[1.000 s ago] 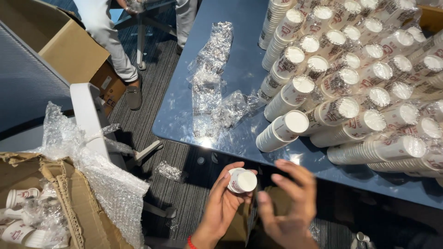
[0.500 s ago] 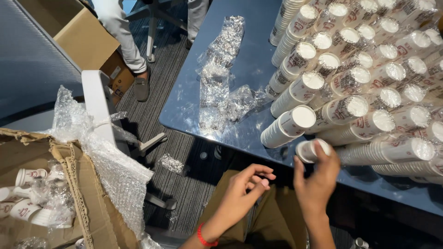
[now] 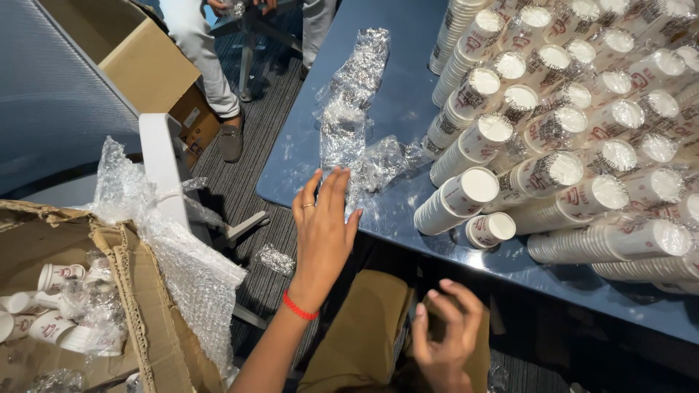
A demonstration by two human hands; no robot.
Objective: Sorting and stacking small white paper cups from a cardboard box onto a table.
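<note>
A box of cups sits at far left. The left hand is open, fingers spread, at the table edge by the plastic wrap. The right hand is open and empty, below the short cup stack lying beside the long stacks.

Left hand outstretched, fingers spread

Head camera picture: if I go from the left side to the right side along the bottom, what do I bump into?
Cardboard box with small cups → bubble wrap → left hand → right hand → lone short cup stack on the table edge → long lying cup stacks.
</note>
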